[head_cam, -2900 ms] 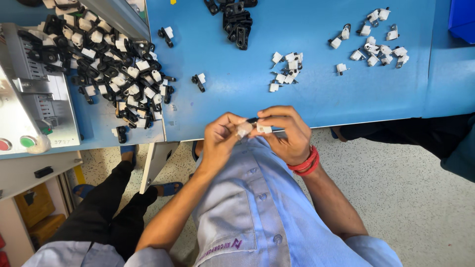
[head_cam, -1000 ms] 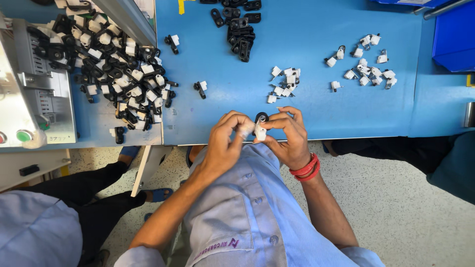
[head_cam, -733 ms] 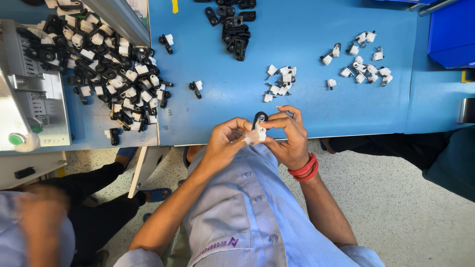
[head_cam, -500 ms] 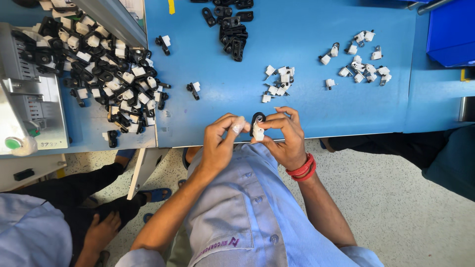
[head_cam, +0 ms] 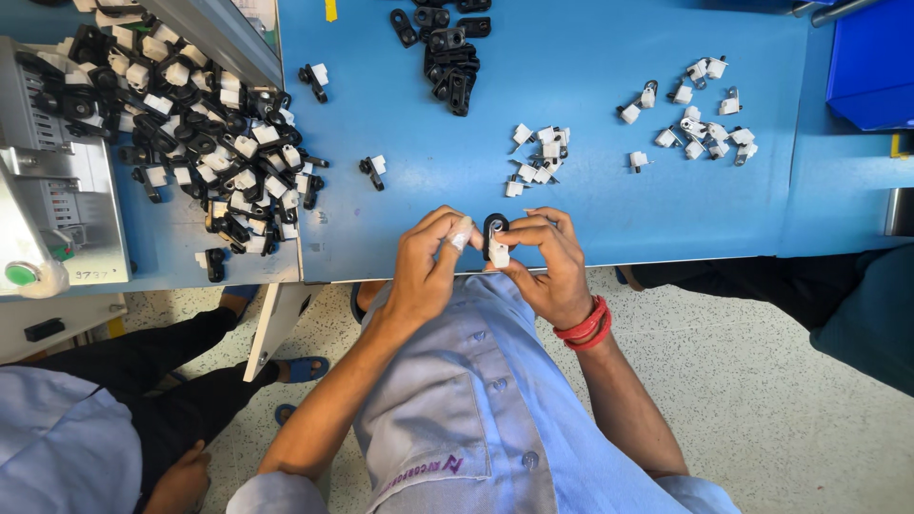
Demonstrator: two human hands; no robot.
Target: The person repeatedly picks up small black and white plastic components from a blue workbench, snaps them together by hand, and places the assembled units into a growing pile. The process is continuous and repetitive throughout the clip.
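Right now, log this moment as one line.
left hand: pinching white piece | right hand: holding black-and-white clip | blue table: piles of clips

A blue worktable (head_cam: 590,219) carries everything here. At its far edge lies a cluster of black plastic clips (head_cam: 447,52). Toward the right sit two loose groups of small white parts: one near the middle (head_cam: 538,162), another farther right (head_cam: 700,119). A single black-and-white assembled piece (head_cam: 372,170) lies alone, left of centre. On the left, a big heap of assembled black-and-white pieces (head_cam: 190,133) spreads beside a grey machine (head_cam: 52,200).
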